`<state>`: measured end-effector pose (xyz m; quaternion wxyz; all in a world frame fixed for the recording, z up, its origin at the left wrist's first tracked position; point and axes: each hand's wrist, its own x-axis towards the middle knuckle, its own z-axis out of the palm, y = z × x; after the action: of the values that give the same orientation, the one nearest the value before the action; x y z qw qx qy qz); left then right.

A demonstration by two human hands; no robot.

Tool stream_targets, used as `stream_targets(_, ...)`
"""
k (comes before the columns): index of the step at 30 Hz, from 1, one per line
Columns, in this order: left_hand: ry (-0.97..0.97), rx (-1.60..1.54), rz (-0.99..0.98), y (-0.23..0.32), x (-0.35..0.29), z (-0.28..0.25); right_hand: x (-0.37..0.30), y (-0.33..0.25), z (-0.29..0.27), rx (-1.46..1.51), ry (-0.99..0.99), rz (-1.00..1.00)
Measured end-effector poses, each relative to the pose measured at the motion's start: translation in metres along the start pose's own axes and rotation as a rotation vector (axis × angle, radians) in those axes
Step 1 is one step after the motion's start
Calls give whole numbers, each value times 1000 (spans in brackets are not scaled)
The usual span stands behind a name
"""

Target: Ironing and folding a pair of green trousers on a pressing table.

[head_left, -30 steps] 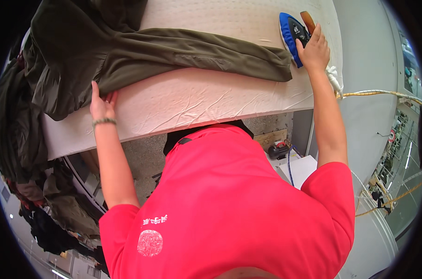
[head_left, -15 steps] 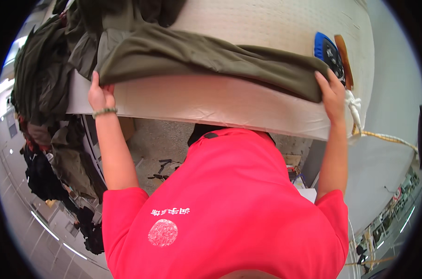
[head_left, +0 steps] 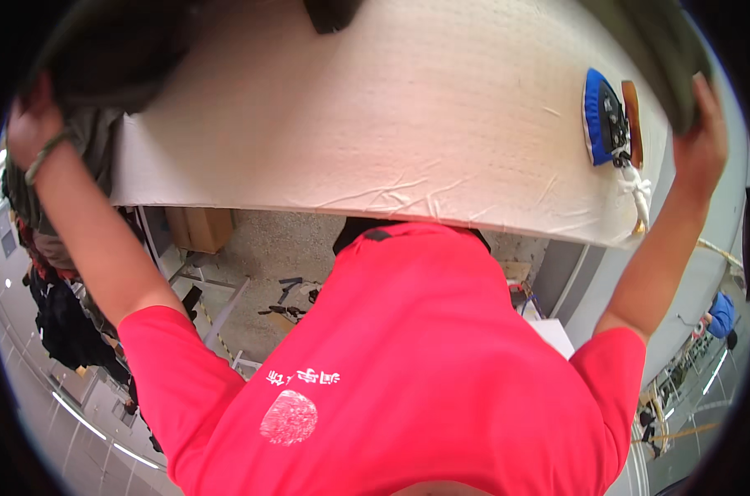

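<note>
High above the padded ironing table (head_left: 375, 107), I hold up an olive-green garment (head_left: 652, 41) with arms spread wide. Its middle runs out of view past the top edge, and a small dark piece of cloth hangs at top centre. At the upper left, my left hand (head_left: 40, 128) is closed on one side of the cloth, which is blurred and shadowed there. My right hand (head_left: 702, 149) grips the other side at the upper right. Just left of that hand, on the table, rests an iron (head_left: 613, 120) with a blue rim and a wooden handle.
A heap of olive clothing (head_left: 98, 149) lies at the table's left end, with dark clothes (head_left: 69, 322) hanging below. White cloth (head_left: 635, 188) is tied near the iron's cord. Under the table stands a cardboard box (head_left: 201, 229). A person in blue (head_left: 721, 316) is far right.
Both hands have risen and moved apart, lifting the garment off the table toward the top of the view. The table surface under it now shows.
</note>
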<state>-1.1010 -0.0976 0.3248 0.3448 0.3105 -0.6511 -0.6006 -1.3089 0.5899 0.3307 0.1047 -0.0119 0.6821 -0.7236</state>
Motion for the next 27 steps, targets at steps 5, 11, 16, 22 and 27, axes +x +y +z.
stream_targets(5,83,-83,-460,-169,-79,-104,-10,107,-9,-783,-211,300)
stream_targets(11,92,483,-348,-246,-239,-105,-93,205,-87,-823,-137,458)
stream_targets(16,-971,574,406,-119,-218,119,-84,213,-55,-899,-24,537)
stream_targets(22,-1381,1072,1308,-219,-107,235,-87,231,-40,-490,62,579)
stream_targets(27,-296,978,726,-214,23,206,-98,240,-38,-425,200,496)
